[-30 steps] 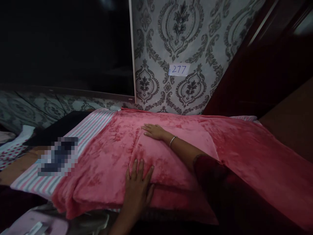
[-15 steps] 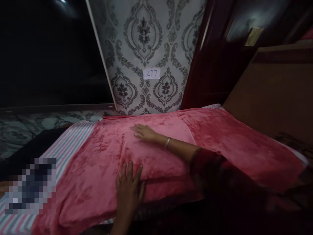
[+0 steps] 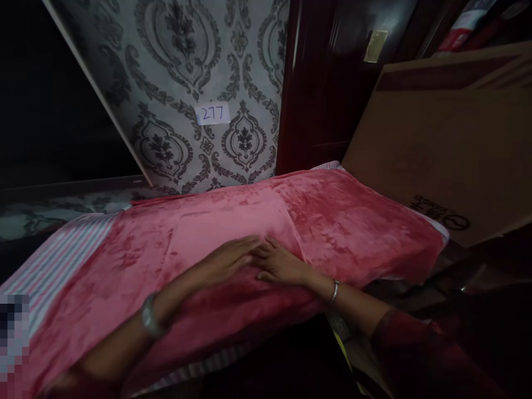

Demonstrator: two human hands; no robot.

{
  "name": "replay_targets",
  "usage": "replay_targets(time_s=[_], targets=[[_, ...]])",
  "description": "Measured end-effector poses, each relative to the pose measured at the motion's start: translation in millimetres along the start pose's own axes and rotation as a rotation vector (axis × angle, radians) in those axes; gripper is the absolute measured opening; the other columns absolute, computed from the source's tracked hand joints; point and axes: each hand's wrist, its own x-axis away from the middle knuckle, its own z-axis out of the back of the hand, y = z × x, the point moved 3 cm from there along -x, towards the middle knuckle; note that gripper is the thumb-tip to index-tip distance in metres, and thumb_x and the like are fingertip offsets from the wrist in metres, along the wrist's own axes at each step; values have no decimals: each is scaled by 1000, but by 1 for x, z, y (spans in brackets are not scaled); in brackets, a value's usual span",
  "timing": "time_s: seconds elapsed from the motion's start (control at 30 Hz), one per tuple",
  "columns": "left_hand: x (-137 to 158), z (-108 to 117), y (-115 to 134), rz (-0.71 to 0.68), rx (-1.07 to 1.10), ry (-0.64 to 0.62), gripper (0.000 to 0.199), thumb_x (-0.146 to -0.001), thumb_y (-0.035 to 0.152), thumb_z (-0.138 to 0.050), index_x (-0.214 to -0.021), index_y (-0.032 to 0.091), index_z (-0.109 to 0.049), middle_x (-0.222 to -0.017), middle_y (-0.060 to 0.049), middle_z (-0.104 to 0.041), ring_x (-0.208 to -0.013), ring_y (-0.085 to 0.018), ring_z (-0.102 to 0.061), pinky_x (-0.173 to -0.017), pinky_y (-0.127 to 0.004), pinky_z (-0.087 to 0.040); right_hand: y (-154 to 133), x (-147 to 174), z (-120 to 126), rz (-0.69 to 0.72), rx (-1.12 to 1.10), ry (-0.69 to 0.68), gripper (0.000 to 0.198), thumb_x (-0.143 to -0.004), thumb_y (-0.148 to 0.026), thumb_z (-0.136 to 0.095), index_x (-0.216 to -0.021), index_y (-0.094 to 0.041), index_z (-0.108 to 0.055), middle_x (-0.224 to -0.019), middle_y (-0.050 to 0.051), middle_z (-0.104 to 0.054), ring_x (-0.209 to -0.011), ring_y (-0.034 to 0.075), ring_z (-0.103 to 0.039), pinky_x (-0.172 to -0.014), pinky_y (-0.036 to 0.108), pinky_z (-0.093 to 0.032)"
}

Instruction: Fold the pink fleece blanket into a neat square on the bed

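Note:
A pink plush cloth (image 3: 137, 266), like a blanket, lies spread before me with darker red streaks in its pile. In its middle is a paler, smoother rectangular patch (image 3: 216, 224); I cannot tell whether it is a separate folded piece. My left hand (image 3: 226, 259), with a wide bracelet at the wrist, rests flat on the patch with fingers stretched out to the right. Touching or overlapping its fingertips, my right hand (image 3: 285, 266) lies flat with spread fingers pointing left. Neither hand grips anything.
Under the plush cloth a striped cloth (image 3: 70, 255) shows at the left and front edges. A large cardboard box (image 3: 440, 144) stands at the right. Behind are patterned wallpaper (image 3: 183, 61) with a paper label (image 3: 213, 113), a dark screen (image 3: 50, 111) and a dark red door (image 3: 324, 100).
My left hand has moved forward and right, and my right hand has come back toward me, so they meet on the patch. The view has turned rightward.

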Motion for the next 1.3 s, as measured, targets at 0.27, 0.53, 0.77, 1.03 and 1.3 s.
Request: replay_targets(time_s=[0.27, 0.53, 0.77, 1.03, 1.3], targets=[[-126, -28, -54, -161, -45, -378, 62, -101, 60, -33, -157, 33, -37, -168, -7, -27, -158, -29, -12, -123, -65, 1, -2, 3, -2, -27, -79, 82, 59, -105, -57, -41, -157, -31, -40, -166, 4, -31, -153, 26, -23, -126, 54, -10], [-188, -42, -95, -175, -106, -307, 73, -96, 65, -44, -160, 32, -31, -170, -8, -19, -158, -33, -8, -124, -62, -9, 0, 3, 1, -89, -162, 42, 57, -104, -58, -41, -157, -37, -39, -168, -1, -26, -157, 25, -14, -125, 60, -13], [-217, -52, -123, 160, -17, -210, 69, -100, 64, -23, -159, 30, -33, -166, -6, -32, -156, -28, -22, -125, -59, -11, -1, 4, 7, -94, -181, 31, 56, -104, -56, -43, -157, -36, -40, -167, 0, -30, -157, 25, -14, -126, 60, -8], [-220, -35, -105, 308, -235, -108, 66, -103, 53, -23, -158, 19, -34, -167, -16, -28, -156, -31, -21, -123, -64, -4, 3, 1, 4, -70, -97, 34, 56, -106, -56, -40, -158, -34, -38, -167, 2, -28, -157, 25, -16, -125, 59, -10], [-155, -21, -31, -237, 53, -177, 67, -104, 55, -19, -151, 19, -49, -161, -10, -43, -151, -21, -35, -126, -40, -23, -6, 42, 25, -104, -93, 114, 54, -104, -47, -49, -155, -28, -45, -157, 7, -47, -152, 28, -29, -126, 55, -12]])
